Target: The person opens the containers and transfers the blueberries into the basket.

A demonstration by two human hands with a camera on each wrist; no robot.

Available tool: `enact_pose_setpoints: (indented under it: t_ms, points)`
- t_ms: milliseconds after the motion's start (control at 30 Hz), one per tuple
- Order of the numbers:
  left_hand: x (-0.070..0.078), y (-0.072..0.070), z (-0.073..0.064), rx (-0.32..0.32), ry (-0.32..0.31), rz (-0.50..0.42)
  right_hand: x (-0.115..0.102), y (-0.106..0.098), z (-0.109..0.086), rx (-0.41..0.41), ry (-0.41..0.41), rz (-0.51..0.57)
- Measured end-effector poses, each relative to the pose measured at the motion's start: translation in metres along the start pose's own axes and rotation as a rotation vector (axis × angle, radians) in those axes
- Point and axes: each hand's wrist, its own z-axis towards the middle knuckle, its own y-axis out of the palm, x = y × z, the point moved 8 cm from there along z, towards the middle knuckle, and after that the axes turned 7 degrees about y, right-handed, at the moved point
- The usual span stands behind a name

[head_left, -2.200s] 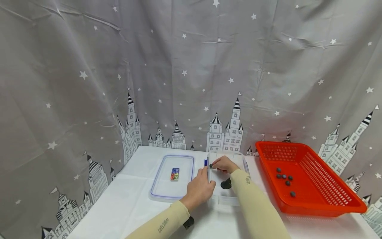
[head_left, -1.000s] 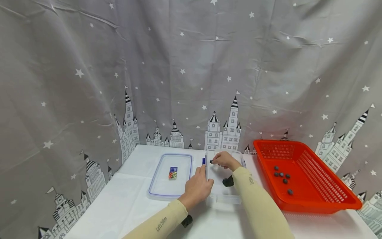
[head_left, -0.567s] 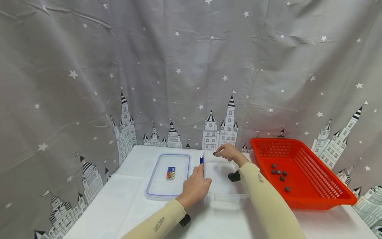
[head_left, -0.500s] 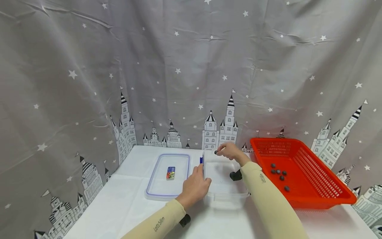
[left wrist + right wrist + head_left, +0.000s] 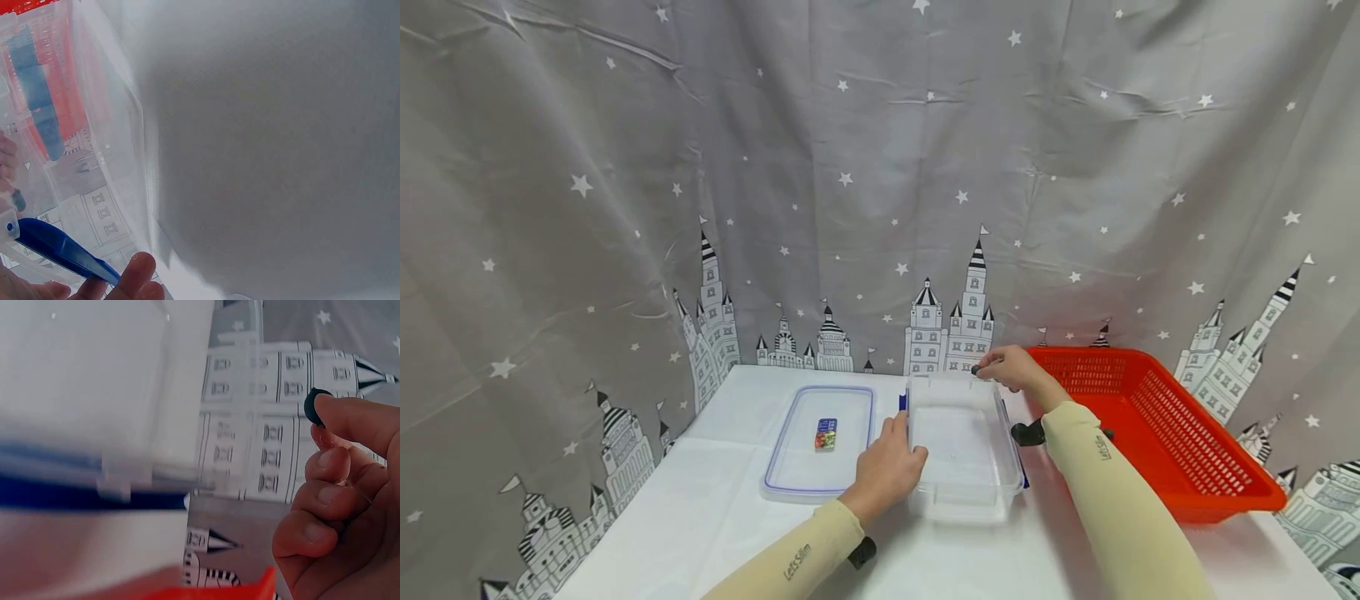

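My right hand pinches a dark blueberry between thumb and index finger, above the far right corner of a clear plastic food container. Its other fingers are curled in the right wrist view. At the container's left side my left hand holds the wall by its blue latch; the latch meets the fingertips in the left wrist view. A red plastic basket stands to the right, partly behind my right forearm, which hides most of what lies in it.
A clear lid with a blue seal lies left of the container, with a colourful label on it. A white cloth covers the table. Behind it hangs a grey curtain printed with castles and stars.
My right hand has carried the blueberry from inside the container up and to the right, over its far edge. The left hand stays at the container's left side. The view has shifted slightly.
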Motion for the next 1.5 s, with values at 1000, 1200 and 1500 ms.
enact_pose_setpoints:
  t_ms: [1000,1200,1500]
  points:
    - [-0.003,-0.002,0.004,0.014,0.004,0.019,0.08,-0.085,-0.046,0.096,0.016,-0.138]
    - [-0.004,-0.002,0.004,-0.002,0.007,0.039,0.097,-0.09,-0.051,0.079,0.03,-0.143]
    - [0.002,-0.004,0.005,-0.073,0.047,0.078,0.112,-0.091,-0.057,0.076,0.038,-0.152]
